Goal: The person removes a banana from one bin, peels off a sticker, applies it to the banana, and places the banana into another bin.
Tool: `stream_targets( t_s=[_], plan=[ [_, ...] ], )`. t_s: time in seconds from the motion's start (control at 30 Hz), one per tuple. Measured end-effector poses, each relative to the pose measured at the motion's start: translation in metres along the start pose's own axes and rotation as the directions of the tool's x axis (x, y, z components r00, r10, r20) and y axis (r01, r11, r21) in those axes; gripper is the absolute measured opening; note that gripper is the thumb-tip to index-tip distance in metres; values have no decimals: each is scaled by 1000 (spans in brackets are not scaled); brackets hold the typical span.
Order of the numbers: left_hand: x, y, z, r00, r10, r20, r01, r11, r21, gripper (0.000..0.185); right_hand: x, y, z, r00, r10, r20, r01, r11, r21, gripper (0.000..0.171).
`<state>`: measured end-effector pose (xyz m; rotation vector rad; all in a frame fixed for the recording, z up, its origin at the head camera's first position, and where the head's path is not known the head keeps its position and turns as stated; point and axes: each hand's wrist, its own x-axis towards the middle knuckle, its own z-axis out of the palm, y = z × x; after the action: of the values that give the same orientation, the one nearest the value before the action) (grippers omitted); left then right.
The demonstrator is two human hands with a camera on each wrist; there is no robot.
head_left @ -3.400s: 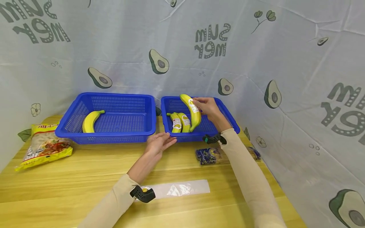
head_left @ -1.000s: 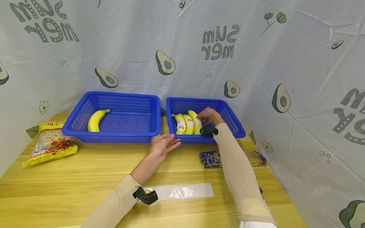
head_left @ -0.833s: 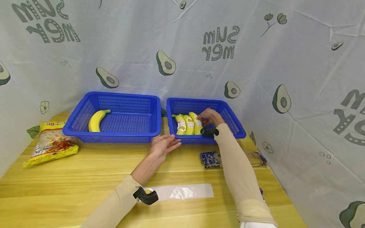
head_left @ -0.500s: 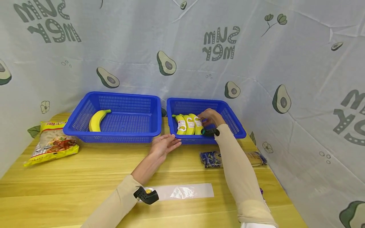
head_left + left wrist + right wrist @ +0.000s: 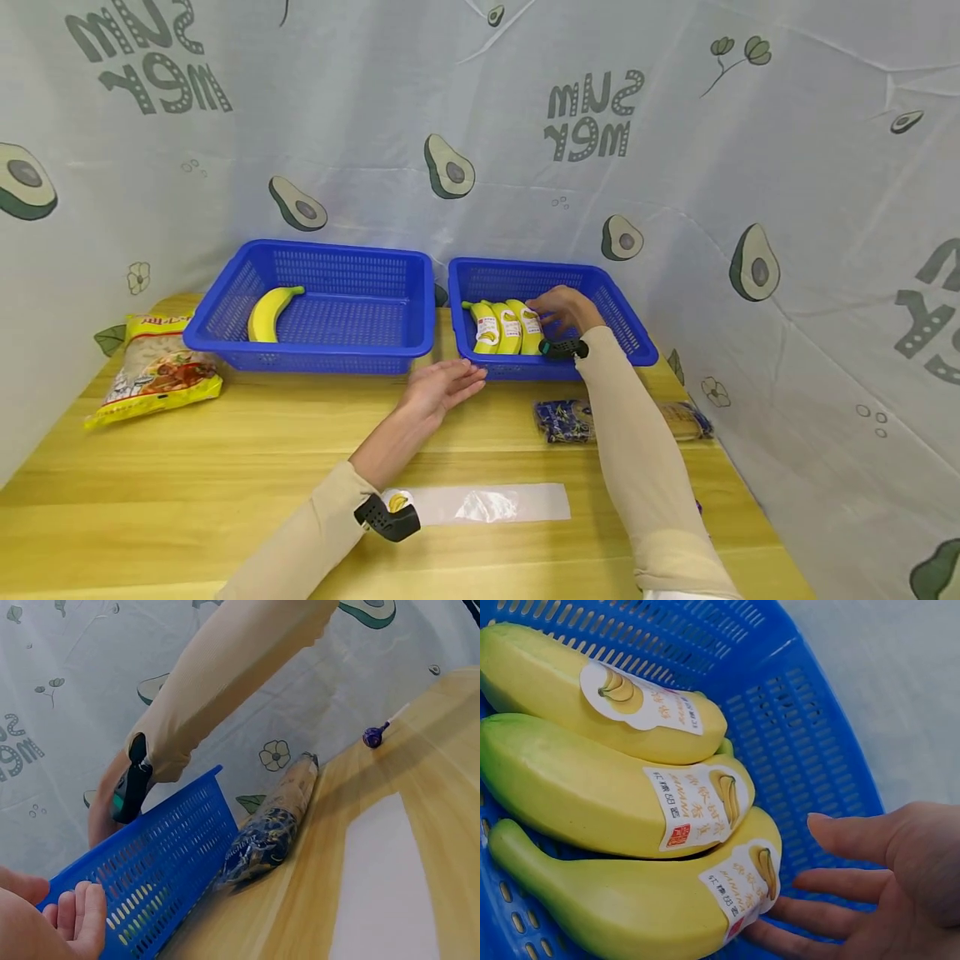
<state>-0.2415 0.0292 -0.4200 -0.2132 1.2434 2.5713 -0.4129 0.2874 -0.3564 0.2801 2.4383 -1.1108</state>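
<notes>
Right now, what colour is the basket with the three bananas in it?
The basket is blue, clearest in the right wrist view, and the bananas are yellow.

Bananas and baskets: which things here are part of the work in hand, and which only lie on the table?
In the work: three labelled bananas, right basket, right hand, left hand, left basket, plain banana.

Lying about: yellow snack bag, blue packet, clear strip.
</notes>
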Motion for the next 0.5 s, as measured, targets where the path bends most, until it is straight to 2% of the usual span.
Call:
stream_targets(
  t_s=[0.13, 0.37, 0.5],
  plan=[
    [-7, 0, -7, 1000, 6, -3, -6, 1000, 13, 11, -7, -1, -3, 1000, -19, 8, 19, 1000, -24, 68],
    [-22, 12, -26, 999, 14, -42, -13, 1000, 24, 14, -12, -11, -5, 994, -58, -91, 55, 998, -35, 64],
    [-33, 23, -41, 999, 34, -40, -33, 999, 41, 15, -18, -22, -5, 987, -98, -127, 92, 994, -54, 64]
  ],
)
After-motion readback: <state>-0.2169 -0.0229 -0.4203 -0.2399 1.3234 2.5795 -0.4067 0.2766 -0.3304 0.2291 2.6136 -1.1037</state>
